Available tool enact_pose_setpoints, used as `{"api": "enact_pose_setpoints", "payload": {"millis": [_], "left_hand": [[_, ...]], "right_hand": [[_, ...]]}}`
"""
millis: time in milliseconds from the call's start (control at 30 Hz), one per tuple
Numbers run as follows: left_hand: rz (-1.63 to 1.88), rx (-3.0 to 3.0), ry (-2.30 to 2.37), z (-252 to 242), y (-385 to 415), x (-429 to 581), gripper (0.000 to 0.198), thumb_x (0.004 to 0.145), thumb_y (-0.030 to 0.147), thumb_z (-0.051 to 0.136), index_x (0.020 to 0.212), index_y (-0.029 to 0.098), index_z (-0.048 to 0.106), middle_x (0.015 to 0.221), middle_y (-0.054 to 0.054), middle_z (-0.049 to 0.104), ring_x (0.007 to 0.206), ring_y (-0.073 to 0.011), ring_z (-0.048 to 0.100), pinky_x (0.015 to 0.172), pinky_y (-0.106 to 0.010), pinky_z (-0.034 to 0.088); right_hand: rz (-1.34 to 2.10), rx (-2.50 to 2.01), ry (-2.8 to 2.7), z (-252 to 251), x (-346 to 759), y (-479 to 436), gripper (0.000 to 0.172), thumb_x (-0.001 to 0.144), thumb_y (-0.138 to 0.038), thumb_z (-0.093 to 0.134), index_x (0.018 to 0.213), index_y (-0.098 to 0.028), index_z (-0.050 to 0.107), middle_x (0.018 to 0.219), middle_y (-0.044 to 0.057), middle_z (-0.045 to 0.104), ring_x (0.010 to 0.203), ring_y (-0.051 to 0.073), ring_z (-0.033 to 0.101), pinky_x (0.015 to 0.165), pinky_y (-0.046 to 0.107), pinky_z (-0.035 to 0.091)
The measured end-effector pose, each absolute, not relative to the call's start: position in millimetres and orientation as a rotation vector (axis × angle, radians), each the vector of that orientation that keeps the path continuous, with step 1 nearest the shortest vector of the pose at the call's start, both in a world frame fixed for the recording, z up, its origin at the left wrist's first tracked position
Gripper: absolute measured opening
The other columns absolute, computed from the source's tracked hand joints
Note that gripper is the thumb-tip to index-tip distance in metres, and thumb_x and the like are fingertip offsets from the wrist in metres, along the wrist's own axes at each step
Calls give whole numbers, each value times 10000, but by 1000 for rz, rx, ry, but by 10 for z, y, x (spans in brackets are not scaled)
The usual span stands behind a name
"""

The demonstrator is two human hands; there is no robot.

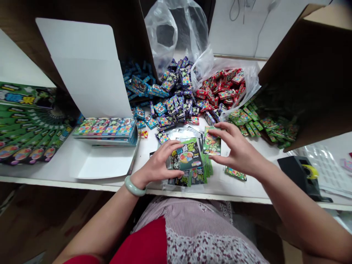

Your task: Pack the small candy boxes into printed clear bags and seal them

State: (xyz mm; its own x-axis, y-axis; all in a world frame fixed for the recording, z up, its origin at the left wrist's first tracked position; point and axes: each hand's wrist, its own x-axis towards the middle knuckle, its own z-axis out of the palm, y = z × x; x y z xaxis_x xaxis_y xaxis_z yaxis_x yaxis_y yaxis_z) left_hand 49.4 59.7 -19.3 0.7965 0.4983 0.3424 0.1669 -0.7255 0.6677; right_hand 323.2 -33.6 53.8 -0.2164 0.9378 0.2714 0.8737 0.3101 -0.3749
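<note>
My left hand (159,161), a pale green bangle at its wrist, grips the left side of a black and green printed packet (188,154). Its fingers lie along the top edge and its thumb along the bottom. Beneath that packet are more packets of the same print (199,176), overlapping in a loose pile. Just to the right, my right hand (238,150) has a small green printed packet (211,143) between its fingers and thumb, close beside the black and green one. Another small packet (235,173) lies on the table below my right hand.
Small candy-like boxes lie heaped behind my hands: blue (137,86), purple (176,106), red (222,88) and green (250,121). An open white box (104,165) with printed packs stands left. Fanned green packaging (30,132) lies farther left. A black tape dispenser (297,176) sits right, before a cardboard box (308,80).
</note>
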Motion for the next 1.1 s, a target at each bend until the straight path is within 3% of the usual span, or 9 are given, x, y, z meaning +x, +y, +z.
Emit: {"api": "enact_pose_setpoints", "payload": {"millis": [600, 933, 1100], "left_hand": [[737, 2424, 526, -249, 593, 523, 775, 709, 428, 771, 1365, 231, 410, 1347, -131, 463, 1265, -307, 446, 1079, -531, 373], [654, 2488, 482, -244, 564, 528, 792, 729, 444, 748, 1395, 246, 368, 1365, -130, 456, 1272, -308, 436, 1067, -522, 389], [620, 2453, 463, -271, 550, 527, 789, 729, 455, 745, 1393, 247, 374, 1366, -130, 469, 1267, -308, 447, 1059, -526, 400]], "right_hand": [[223, -1709, -2036, 327, 3210, -461, 591, 788, -343, 672, 1325, -278, 435, 1343, 129, 376, 1257, 335, 405, 1041, 543, 396], [385, -1416, -2414, 414, 3203, -424, 596, 798, -261, 676, 1343, -273, 434, 1375, 129, 411, 1275, 300, 406, 1028, 506, 409], [610, -1427, -2370, 327, 3235, -335, 763, 787, -287, 718, 1432, -283, 310, 1447, 139, 372, 1335, 280, 381, 1070, 489, 384]]}}
